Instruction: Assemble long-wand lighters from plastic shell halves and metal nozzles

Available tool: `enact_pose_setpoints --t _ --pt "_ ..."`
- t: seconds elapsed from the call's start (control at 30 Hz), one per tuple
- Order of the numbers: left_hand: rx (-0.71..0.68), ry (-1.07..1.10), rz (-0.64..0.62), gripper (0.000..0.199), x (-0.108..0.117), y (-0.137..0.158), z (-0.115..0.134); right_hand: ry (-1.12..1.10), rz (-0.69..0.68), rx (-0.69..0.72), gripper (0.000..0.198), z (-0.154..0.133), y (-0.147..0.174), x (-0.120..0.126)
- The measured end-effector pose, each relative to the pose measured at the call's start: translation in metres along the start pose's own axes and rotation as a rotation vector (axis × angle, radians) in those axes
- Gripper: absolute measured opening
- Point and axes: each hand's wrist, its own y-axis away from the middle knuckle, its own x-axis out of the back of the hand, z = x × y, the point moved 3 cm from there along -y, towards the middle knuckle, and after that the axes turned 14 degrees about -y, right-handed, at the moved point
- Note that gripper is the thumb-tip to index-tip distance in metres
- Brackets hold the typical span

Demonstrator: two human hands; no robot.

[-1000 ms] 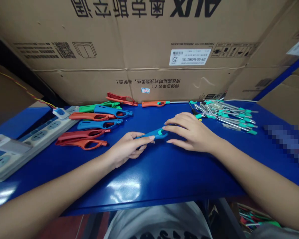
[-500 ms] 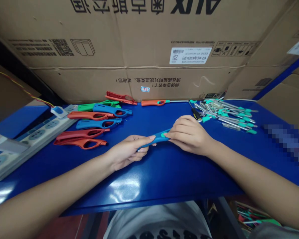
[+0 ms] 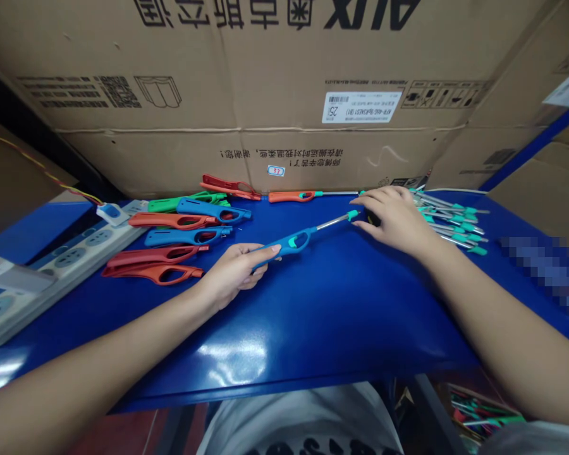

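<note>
My left hand (image 3: pixel 239 268) is closed around the handle end of a blue gas lighter (image 3: pixel 284 245) with a green trigger. The lighter's metal tube points up to the right and ends in a green tip. My right hand (image 3: pixel 391 218) is past that tip with thumb and fingers apart, over a screwdriver (image 3: pixel 373 217) whose dark handle shows partly between them. Beside this hand lies a pile of metal lighter tubes with green parts (image 3: pixel 455 221), partly covered by it.
Red, orange, blue and green lighter shells (image 3: pixel 171 237) lie on the blue table (image 3: pixel 313 328) at left. An orange gas lighter (image 3: pixel 291 196) rests by the cardboard (image 3: pixel 284 107) at the back. A power strip (image 3: pixel 71 259) runs along the left side.
My right hand has let go of the blue lighter and moved right and away from me to the screwdriver. The left hand has shifted slightly left, and the lighter's tube now shows.
</note>
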Motion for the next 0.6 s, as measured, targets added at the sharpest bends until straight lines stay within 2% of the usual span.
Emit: enact_pose_setpoints --t 0.1,0.27,0.43,0.6 --pt "-0.002 -0.026 0.015 0.027 0.001 -0.001 -0.001 -0.056 -0.022 0.053 0.025 0.002 0.000 -0.003" --pt "-0.004 -0.059 0.062 0.030 0.002 -0.002 -0.002 -0.170 -0.014 0.160 0.022 -0.005 -0.001 -0.004" --pt "-0.058 -0.139 0.046 0.036 -0.001 0.000 -0.004 -0.266 -0.066 0.282 0.020 -0.034 -0.002 -0.009" --pt "-0.169 -0.354 0.073 0.039 -0.005 0.000 -0.005 -0.321 -0.076 0.359 0.023 -0.063 -0.001 -0.017"
